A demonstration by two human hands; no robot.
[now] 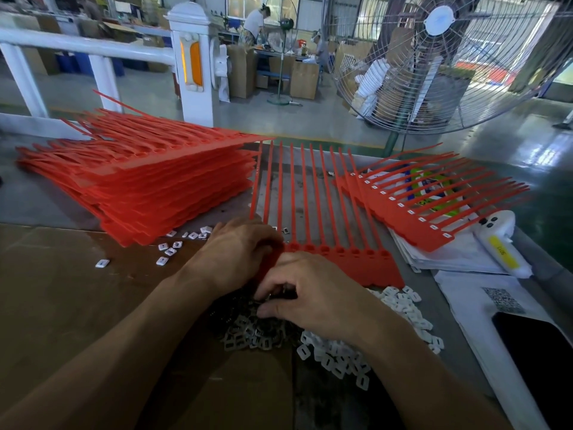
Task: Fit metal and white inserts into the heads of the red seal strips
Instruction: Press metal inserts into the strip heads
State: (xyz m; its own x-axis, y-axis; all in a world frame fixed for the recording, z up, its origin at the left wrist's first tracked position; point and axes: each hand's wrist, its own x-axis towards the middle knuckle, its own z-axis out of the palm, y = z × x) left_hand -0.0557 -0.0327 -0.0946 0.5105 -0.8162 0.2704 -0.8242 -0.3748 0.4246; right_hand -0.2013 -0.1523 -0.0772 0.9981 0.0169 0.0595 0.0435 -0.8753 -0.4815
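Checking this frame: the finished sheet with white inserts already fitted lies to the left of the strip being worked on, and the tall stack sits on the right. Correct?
No, the sides are swapped. In the head view, the finished sheet with white inserts lies right of the strip being worked on; the tall stack sits left.

Daylight pours in from the far right behind the big fan (440,57), washing out that corner and leaving a glossy sheen on the floor (496,144) below it. The table (62,290) is evenly, softly lit, with faint shadows under the hands. Wide-angle bending curves the edges; the background beyond the fan is soft and slightly blurred.
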